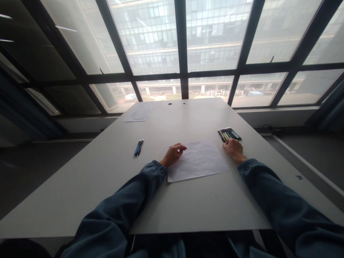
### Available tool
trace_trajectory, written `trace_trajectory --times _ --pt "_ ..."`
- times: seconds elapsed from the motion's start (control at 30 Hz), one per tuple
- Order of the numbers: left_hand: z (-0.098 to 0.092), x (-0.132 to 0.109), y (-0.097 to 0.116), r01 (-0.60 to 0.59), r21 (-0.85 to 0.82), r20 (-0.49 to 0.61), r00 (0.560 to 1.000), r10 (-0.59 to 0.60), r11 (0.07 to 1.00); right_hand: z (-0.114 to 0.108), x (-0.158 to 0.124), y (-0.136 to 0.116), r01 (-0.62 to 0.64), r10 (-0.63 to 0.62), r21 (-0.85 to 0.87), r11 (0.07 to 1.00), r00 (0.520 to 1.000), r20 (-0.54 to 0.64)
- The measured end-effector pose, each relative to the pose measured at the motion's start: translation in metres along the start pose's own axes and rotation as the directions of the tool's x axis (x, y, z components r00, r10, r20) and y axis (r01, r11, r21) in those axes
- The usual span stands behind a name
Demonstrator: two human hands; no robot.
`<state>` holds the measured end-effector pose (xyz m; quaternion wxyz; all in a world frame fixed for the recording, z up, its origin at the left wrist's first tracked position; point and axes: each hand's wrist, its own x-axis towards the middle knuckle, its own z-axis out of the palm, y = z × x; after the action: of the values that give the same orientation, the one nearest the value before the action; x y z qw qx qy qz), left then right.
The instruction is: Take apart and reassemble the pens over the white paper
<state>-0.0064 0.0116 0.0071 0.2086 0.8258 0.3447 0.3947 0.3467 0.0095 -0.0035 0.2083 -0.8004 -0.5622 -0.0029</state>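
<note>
A sheet of white paper [200,161] lies on the table between my two hands. My left hand [174,154] rests on its left edge, fingers loosely bent and apart, with nothing held. To the right of the sheet is a row of pens [233,133], laid side by side, mostly dark with a yellow and some green ones among them. At the near end of this row is my right hand [234,150], its fingers closed at the lower end of the leftmost black pen [220,135]. That hand hides the ends of several pens.
Two or three pens [138,148], one blue, lie left of my left hand. More paper [137,114] lies at the far left of the white table [107,186]. A small dark mark [299,177] is near the right edge. Large windows [209,36] stand beyond.
</note>
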Motion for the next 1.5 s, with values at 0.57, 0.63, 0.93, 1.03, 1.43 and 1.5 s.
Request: trace_trajectory --times 0.57,0.63,0.93,1.03,1.43,1.5 --pt "0.0020 0.0014 0.0001 0.014 0.003 0.049 0.999 -0.014 1.000 -0.0008 0.0038 0.0010 -0.038 0.039 -0.032 0.999 0.999 0.035" --pt "0.0022 0.0011 -0.0002 0.016 0.002 0.050 0.999 -0.016 1.000 -0.0007 0.0038 0.0009 -0.037 0.038 -0.033 0.999 0.999 0.035" --pt "0.0025 0.0012 -0.0003 0.016 0.000 0.057 0.998 -0.016 1.000 -0.0024 0.0030 0.0016 -0.039 0.040 -0.030 0.999 0.999 0.031" --pt "0.0025 0.0015 0.0013 0.021 0.000 0.060 0.998 -0.021 1.000 -0.0025 0.0025 0.0019 -0.032 0.033 -0.034 0.999 0.999 0.028" --pt "0.0029 0.0003 0.0008 0.049 0.001 0.083 0.995 -0.049 0.999 -0.0049 0.0001 0.0005 -0.011 0.013 -0.051 0.999 0.999 0.029" --pt "0.0029 0.0001 -0.0009 0.053 -0.004 0.087 0.995 -0.052 0.999 -0.0053 -0.0002 0.0003 -0.005 0.007 -0.049 0.999 0.999 0.034"
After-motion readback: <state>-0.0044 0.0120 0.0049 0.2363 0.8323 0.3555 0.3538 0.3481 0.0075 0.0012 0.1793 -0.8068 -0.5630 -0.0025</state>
